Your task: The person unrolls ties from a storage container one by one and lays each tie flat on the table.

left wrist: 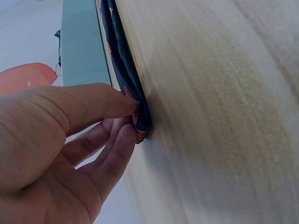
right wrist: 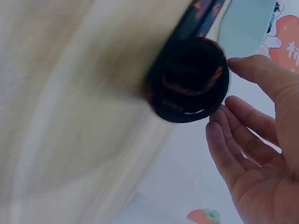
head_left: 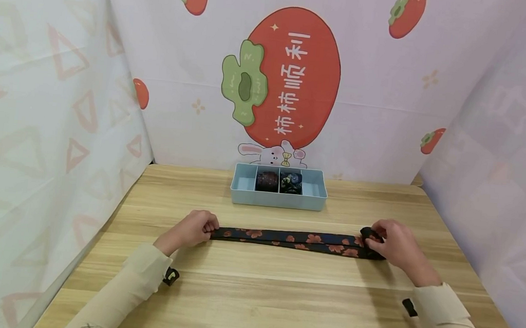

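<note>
A dark necktie (head_left: 303,238) with red flowers lies stretched sideways across the table, folded so two layers run side by side. At its left end my left hand (head_left: 195,229) pinches the fold between thumb and fingers; the left wrist view shows the thumb on the cloth (left wrist: 122,60) close to the tip. The right end is wound into a loose coil (right wrist: 170,111) with a hollow middle, standing on its edge. My right hand (head_left: 397,246) holds this coil from its outer side, thumb on one side and fingertips on the other.
Behind the necktie, a light blue divided box (head_left: 278,200) stands near the table's back edge. Its two middle compartments hold a dark reddish roll (head_left: 267,181) and a blue patterned roll (head_left: 291,183). Printed cloth hangs (head_left: 369,115) at the back and both sides of the wooden table (head_left: 252,297).
</note>
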The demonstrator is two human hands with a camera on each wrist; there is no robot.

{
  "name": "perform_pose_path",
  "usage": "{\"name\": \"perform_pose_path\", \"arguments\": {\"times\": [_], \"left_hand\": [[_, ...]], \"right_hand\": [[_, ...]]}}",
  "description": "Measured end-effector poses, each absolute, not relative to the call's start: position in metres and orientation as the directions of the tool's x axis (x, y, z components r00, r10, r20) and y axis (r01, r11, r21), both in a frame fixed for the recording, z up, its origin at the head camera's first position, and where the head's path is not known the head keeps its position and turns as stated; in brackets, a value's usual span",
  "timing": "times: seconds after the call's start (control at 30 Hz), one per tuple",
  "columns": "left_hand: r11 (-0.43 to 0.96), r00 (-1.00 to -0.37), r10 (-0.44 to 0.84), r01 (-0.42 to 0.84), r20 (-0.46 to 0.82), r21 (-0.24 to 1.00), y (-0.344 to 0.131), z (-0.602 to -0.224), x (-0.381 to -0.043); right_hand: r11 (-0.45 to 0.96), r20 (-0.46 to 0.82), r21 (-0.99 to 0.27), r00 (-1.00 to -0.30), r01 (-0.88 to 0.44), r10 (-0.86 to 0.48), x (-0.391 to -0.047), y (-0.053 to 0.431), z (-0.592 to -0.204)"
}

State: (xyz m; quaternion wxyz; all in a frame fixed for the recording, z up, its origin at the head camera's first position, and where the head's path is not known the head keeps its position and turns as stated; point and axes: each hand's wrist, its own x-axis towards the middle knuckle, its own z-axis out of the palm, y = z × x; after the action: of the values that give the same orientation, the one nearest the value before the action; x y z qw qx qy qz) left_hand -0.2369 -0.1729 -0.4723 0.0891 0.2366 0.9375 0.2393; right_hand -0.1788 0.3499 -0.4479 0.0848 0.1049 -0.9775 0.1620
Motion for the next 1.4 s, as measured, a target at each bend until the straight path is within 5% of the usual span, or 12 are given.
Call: {"name": "perform_pose_path", "arguments": {"times": [1.4], "left_hand": [[0.78,-0.887,0.457,0.363,-0.066,0.51,-0.189,-0.472,-0.237]], "right_hand": [[0.924,0.209,-0.311,-0.964,-0.223,-0.163,-0.178,0.359,-0.441]]}}
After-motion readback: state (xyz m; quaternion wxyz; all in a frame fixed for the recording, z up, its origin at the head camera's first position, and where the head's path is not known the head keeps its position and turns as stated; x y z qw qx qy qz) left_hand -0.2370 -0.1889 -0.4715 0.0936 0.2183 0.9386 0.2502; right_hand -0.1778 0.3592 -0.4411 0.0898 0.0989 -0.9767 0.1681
